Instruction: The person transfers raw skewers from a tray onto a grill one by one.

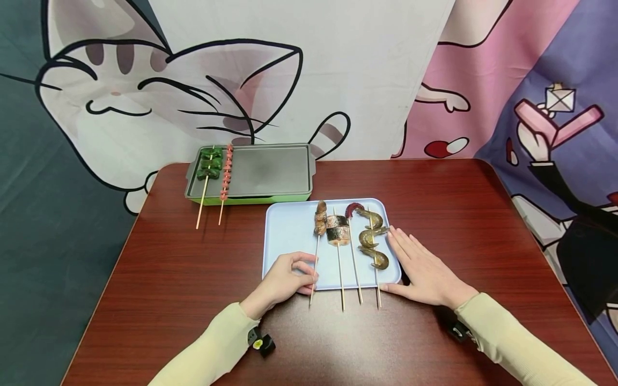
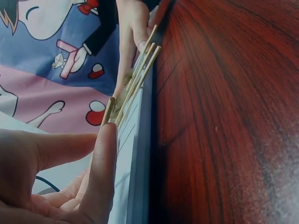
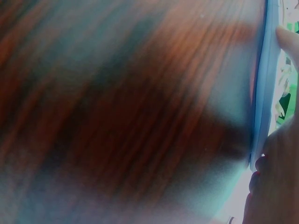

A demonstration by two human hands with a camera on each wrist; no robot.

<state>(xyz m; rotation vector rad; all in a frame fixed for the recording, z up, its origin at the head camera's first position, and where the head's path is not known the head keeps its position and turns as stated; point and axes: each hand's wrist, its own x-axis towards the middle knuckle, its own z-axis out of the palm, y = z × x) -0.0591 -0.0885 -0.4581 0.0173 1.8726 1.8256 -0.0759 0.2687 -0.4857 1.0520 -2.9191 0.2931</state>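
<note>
"Pinching what, those fingers of the left hand [image 1: 288, 277]?"

"The thin stick of the brown skewer [image 1: 321, 219], down by its near end, held against the thumb."

"Which way does it lie?"

"Its long axis runs away from the person, brown lumps beyond the fingers, over the pale blue tray [image 1: 287, 230]. The right hand [image 1: 427, 272] is farther off, fingers straight, at the tray's right edge."

"And around it?"

"Just right, a banded skewer [image 1: 338, 230], a curled wine-red skewer [image 1: 352, 209], then glossy, curved shrimp [image 1: 380, 260]. Past the tray, leftward, a smooth grey pan [image 1: 270, 171] bears crinkled green [image 1: 209, 165] and beaded pink skewers [image 1: 226, 179]. Everything shares the shiny, wood-grained worktop [image 1: 164, 300]."
</note>
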